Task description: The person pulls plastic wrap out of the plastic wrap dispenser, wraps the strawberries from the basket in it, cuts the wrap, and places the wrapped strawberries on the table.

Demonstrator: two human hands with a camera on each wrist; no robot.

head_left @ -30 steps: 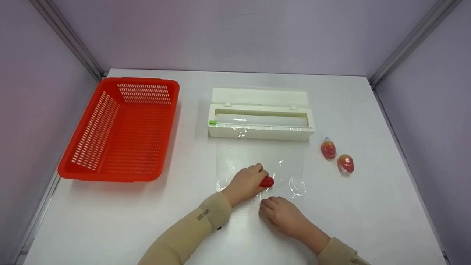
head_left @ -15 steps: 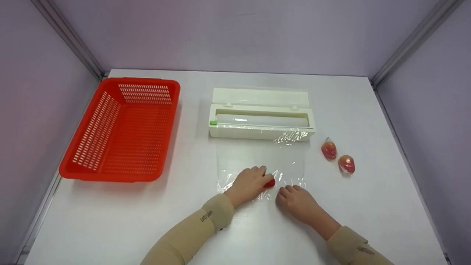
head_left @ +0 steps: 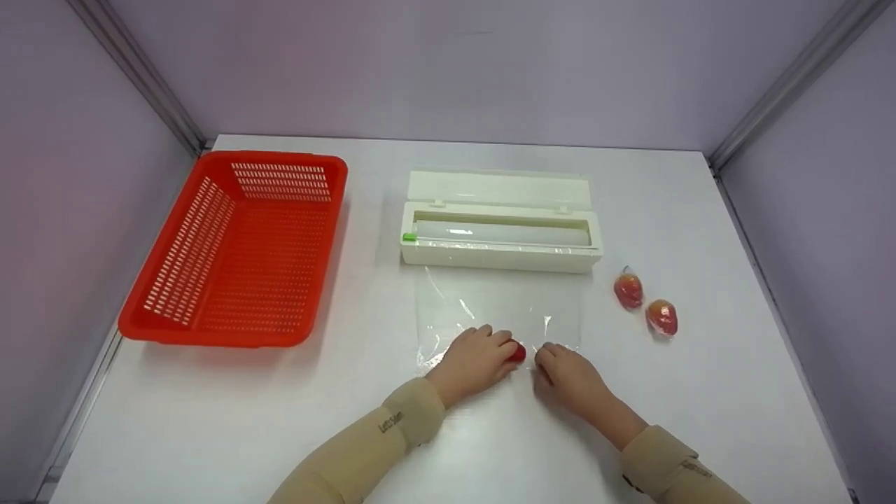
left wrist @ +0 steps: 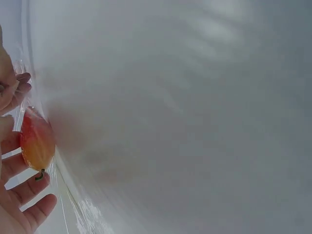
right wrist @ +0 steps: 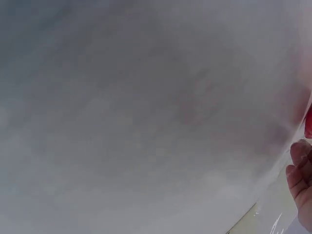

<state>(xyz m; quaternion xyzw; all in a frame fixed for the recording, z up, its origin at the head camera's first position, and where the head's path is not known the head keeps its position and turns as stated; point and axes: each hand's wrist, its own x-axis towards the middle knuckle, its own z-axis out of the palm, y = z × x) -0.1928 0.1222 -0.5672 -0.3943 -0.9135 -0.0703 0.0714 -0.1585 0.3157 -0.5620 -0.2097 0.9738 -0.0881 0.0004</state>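
Note:
My left hand (head_left: 470, 362) holds a small red-and-yellow mango (head_left: 518, 352) on a clear sheet of cling film (head_left: 497, 301). In the left wrist view the mango (left wrist: 38, 144) lies against the thumb and fingers, its short green stem pointing toward the fingertips. My right hand (head_left: 570, 378) is just right of the mango, its curled fingers pinching the front edge of the film. Only its fingers (right wrist: 300, 178) show at the right wrist view's edge. The film runs back to a white dispenser box (head_left: 500, 260) with a roll inside and its lid raised.
Two film-wrapped mangoes, one behind (head_left: 628, 290) and one nearer (head_left: 661, 318), lie right of the dispenser. A red perforated basket (head_left: 337, 189) stands at the left. A green slider (head_left: 409, 237) sits at the left end of the dispenser's front edge.
The right hand has moved right and forward to the film's front edge. The left hand and mango have shifted slightly right and nearer. Creases in the film have changed.

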